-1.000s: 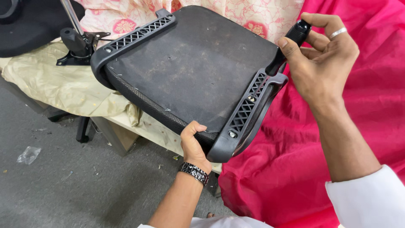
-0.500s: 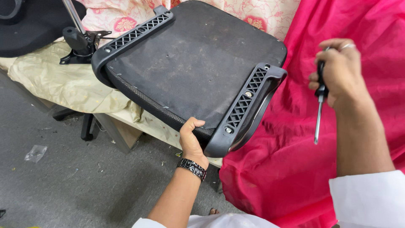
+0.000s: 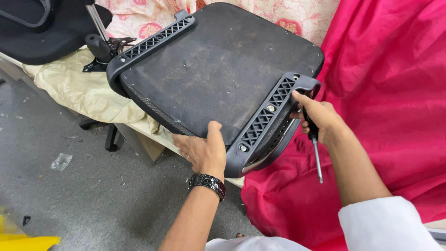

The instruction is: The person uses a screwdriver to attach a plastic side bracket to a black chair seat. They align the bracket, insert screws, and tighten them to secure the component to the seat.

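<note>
Head view showed a broad black office-chair seat pan (image 3: 218, 69) turned underside up, tilted on a cloth-covered bench (image 3: 83, 93) beside red fabric (image 3: 385, 93). It looked stiff and fairly heavy, its dusty fabric-covered bottom offering little grip; the ribbed black plastic side rails (image 3: 265, 121) and near edge seemed the surest places to take hold. The left hand (image 3: 202, 151), wearing a dark wristwatch (image 3: 207, 183), clasped the near edge, thumb on top and fingers curled under. The right hand (image 3: 318, 118) was clenched around a black-handled screwdriver (image 3: 316, 148), shaft pointing down, with its fingertips touching the rail's far end.
</note>
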